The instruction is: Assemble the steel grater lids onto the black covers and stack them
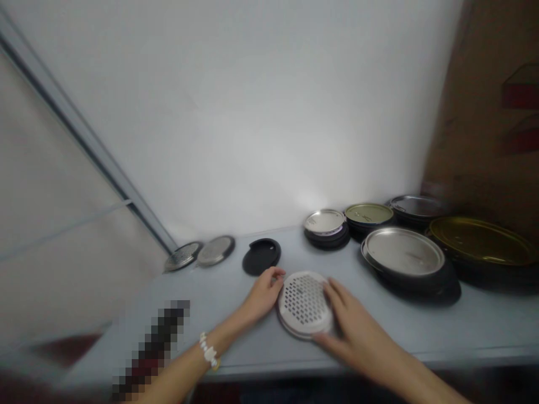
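Observation:
Between my hands, low over the front of the grey table or lying on it, is a round pale metal disc (306, 300) perforated with rows of small slots, like a grater plate. My right hand (352, 328) grips its right side, fingers on the upper edge and thumb along the lower edge. At the disc's left rim, the curled fingers of my left hand (264, 292) hold the edge; some fingertips are hidden. Just behind my left hand lies a black round lid-like piece (261, 258) with a notch in its rim.
Two more metal discs, one perforated (184, 256) and one finely textured (216, 251), lie at the back left. Several round metal lids stand on the right: a small silver one (325, 221), gold ones (369, 213), a large silver one (403, 252). A white wall (252, 123) rises behind the table (223, 292).

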The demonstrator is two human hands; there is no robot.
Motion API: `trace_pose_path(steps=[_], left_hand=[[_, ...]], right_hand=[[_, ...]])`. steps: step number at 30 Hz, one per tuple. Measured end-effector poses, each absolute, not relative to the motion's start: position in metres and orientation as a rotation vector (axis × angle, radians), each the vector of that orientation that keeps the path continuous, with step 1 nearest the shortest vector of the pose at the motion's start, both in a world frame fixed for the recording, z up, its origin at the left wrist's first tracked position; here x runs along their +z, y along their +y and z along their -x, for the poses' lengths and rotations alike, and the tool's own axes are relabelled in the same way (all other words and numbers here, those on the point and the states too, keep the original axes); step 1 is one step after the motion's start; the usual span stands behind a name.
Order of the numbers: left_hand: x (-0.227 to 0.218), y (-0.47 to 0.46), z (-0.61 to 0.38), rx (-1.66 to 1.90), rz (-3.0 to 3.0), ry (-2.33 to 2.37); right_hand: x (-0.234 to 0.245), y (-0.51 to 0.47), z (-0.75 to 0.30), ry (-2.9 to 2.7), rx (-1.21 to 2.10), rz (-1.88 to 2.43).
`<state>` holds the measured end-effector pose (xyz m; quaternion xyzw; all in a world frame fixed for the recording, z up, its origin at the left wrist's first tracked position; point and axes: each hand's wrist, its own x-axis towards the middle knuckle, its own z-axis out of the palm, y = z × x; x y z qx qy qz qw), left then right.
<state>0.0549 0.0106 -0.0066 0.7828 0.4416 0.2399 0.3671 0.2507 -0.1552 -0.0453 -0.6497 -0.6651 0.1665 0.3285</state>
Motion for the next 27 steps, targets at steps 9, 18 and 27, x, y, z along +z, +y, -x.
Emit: trace_pose_path(steps=[9,18,27], left_hand=[[-0.002,0.003,-0.059,0.472,-2.350,0.982],[-0.021,-0.019,-0.058,0.581,-2.842,0.989],[0.016,0.072,-0.056,0.341,-3.021,1.054]], right_hand=[[-0.043,-0.146,-0.250,-1.777,0.481,1.707],[-0.059,-0.140,-0.256,-1.839,0.414,1.674],[-0.053,-0.140,-0.248,-1.812,0.367,1.781]])
